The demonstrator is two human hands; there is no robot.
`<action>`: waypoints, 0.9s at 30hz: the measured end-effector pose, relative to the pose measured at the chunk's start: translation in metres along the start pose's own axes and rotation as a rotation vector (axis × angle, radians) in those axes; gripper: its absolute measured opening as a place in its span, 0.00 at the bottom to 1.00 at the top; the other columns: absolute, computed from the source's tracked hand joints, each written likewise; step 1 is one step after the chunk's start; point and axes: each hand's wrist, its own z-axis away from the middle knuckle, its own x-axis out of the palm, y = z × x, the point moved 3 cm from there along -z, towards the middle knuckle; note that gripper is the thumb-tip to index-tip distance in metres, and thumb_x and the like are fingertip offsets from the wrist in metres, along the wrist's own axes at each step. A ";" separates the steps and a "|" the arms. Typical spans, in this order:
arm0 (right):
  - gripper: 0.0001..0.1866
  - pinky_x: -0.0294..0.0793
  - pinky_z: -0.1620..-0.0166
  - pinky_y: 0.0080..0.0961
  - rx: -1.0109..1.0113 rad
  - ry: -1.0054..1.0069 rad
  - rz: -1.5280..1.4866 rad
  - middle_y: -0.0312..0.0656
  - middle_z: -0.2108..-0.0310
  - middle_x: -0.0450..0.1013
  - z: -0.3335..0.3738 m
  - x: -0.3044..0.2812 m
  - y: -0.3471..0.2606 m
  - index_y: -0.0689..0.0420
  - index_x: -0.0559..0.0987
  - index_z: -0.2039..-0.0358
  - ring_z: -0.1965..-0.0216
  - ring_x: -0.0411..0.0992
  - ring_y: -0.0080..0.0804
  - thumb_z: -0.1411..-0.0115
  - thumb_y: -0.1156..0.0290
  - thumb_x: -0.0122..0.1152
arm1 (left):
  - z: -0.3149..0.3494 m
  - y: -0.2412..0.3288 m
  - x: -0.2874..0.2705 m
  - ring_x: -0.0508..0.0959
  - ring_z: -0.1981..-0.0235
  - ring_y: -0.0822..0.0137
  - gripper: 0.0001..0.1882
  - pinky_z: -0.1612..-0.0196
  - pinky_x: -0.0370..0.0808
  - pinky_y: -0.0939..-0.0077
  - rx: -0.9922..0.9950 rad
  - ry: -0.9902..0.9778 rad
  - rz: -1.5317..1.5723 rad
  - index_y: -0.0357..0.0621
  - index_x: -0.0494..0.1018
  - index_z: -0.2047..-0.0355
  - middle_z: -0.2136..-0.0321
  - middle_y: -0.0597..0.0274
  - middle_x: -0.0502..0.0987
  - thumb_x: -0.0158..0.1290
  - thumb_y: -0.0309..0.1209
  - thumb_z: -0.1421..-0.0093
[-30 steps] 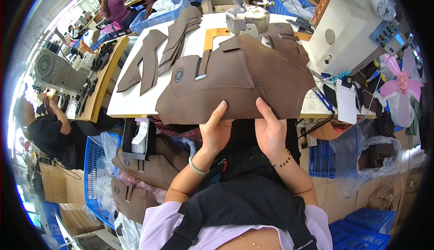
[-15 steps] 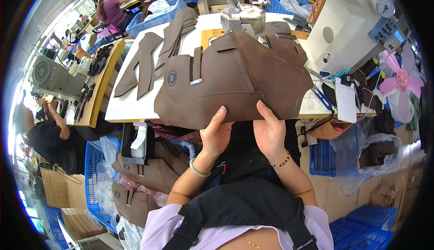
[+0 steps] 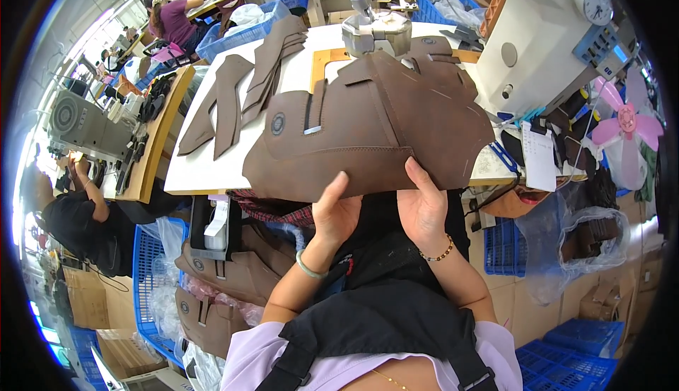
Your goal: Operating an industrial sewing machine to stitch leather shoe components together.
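A large brown leather panel [image 3: 353,133] with stitched seams, a slot and a round emblem spans the front of the white table. My left hand [image 3: 337,210] grips its near edge, thumb on top and fingers hidden underneath. Similarly, my right hand [image 3: 424,203] pinches the same edge farther right, its thumb beside the seam corner. Behind the panel stands the metal head of a sewing machine [image 3: 376,33]. Another brown leather piece [image 3: 435,50] shows beyond the panel at the far right.
Brown leather strips [image 3: 228,104] lie on the table's left. At right are a white machine body [image 3: 527,44], blue-handled snips [image 3: 506,157], a notepad [image 3: 539,157] and a pink fan [image 3: 627,117]. More leather panels [image 3: 230,274] rest at lower left by a blue crate [image 3: 152,285]. Co-workers sit at left.
The panel's far edge has dropped slightly, so the panel lies flatter and more of the machine head shows. Both hands keep their hold in nearly the same place.
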 end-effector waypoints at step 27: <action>0.14 0.65 0.39 0.32 0.064 -0.078 -0.240 0.38 0.49 0.71 -0.007 0.000 -0.013 0.57 0.71 0.48 0.45 0.68 0.29 0.33 0.72 0.49 | -0.033 0.053 -0.029 0.70 0.44 0.60 0.22 0.39 0.67 0.64 0.162 0.067 0.062 0.35 0.61 0.43 0.46 0.53 0.70 0.48 0.25 0.37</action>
